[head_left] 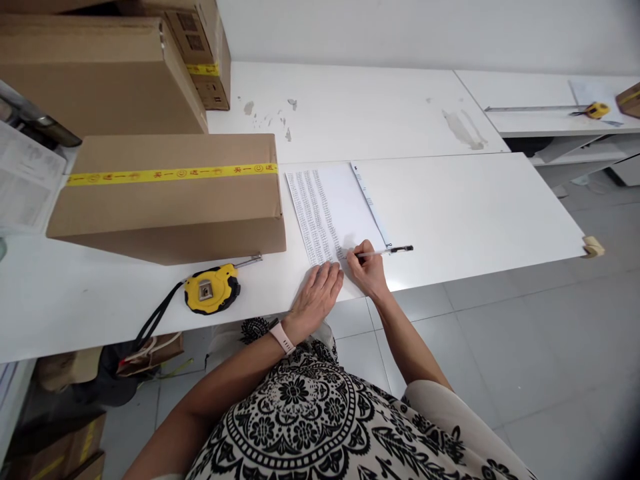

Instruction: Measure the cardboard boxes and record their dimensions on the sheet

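Observation:
A white sheet of paper (345,200) lies on the white table, with several columns of small handwriting on its left part. My right hand (367,270) is closed round a pen (397,249) with a clear barrel and black cap end; its tip is at the lower end of the rightmost column. Flat on the bottom edge of the sheet rests my left hand (319,291), fingers stretched out. Left of it sits a yellow and black tape measure (212,289), its blade pulled out a little. Just behind stands a cardboard box (170,200) sealed with yellow printed tape.
More cardboard boxes (90,73) stand at the back left, near printed papers (25,177) at the left edge. A second tape measure (597,111) lies far right with its blade extended. The table's right corner has a tan corner guard (593,247). Bags (110,367) sit below the table.

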### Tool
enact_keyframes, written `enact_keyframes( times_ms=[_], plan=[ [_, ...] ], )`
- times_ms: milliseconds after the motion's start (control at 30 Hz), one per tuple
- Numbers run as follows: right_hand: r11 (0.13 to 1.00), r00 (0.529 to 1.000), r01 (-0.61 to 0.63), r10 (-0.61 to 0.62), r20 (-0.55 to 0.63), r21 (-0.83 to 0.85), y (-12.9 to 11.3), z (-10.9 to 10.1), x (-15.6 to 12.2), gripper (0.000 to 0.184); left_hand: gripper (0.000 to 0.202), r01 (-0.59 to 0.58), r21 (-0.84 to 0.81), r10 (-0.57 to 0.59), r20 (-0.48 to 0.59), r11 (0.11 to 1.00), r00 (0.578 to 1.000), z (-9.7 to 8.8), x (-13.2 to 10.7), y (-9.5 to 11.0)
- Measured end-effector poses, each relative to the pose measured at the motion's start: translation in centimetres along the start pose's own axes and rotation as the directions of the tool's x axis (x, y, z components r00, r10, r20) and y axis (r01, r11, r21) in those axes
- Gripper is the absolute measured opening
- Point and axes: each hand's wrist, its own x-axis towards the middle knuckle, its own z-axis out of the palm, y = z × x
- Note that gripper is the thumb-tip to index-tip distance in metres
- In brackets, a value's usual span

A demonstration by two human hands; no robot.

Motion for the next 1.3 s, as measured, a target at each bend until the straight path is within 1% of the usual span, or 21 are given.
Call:
enact_keyframes(
  times_ms=[233, 367, 500, 767, 967, 1133, 1300],
  plan=[
    [1.0, 1.0, -0.003, 0.002, -0.005, -0.006, -0.21, -0.13, -0.09, 0.021, 0.051, -0.001, 0.014, 0.001, -0.024, 1.0, 1.0, -0.05, 0.03, 0.01],
    [1.0, 1.0, -0.019, 0.019, -0.009, -0.008, -0.25, -0.17, -0.1, 0.02, 0.052, -0.003, -0.017, 0.003, -0.017, 1.0, 1.0, -0.15, 0.03, -0.01],
    [1.0, 1.0, -0.016, 0.016, -0.003, 0.009, -0.1, -0.14, -0.04, 0.023, 0.052, -0.003, -0.007, 0.003, -0.016, 1.0, 1.0, -0.21, 0.02, 0.0],
    [1.0, 1.0, -0.021, 0.021, -0.016, -0.012, -0.11, -0.17, -0.01, 0.021, 0.052, 0.0, 0.01, 0.0, -0.041, 1.0, 0.999, 0.12, -0.06, 0.06],
    [0.999, 0.999, -0.037, 0.037, -0.023, -0.014, -0.12, -0.22, -0.06, 0.021, 0.053, -0.006, -0.012, 0.005, -0.023, 1.0, 1.0, 0.01, -0.03, 0.02],
    [0.999, 0.999, -0.045, 0.045, -0.031, -0.019, -0.23, -0.28, -0.06, 0.021, 0.052, -0.003, -0.001, 0.003, -0.032, 1.0, 0.999, 0.0, -0.03, 0.03],
    [0.999, 0.999, -0.04, 0.039, -0.029, -0.023, -0.05, -0.19, 0.0, 0.022, 0.053, -0.001, -0.04, 0.0, -0.009, 0.999, 1.0, -0.02, 0.0, 0.01]
  ],
)
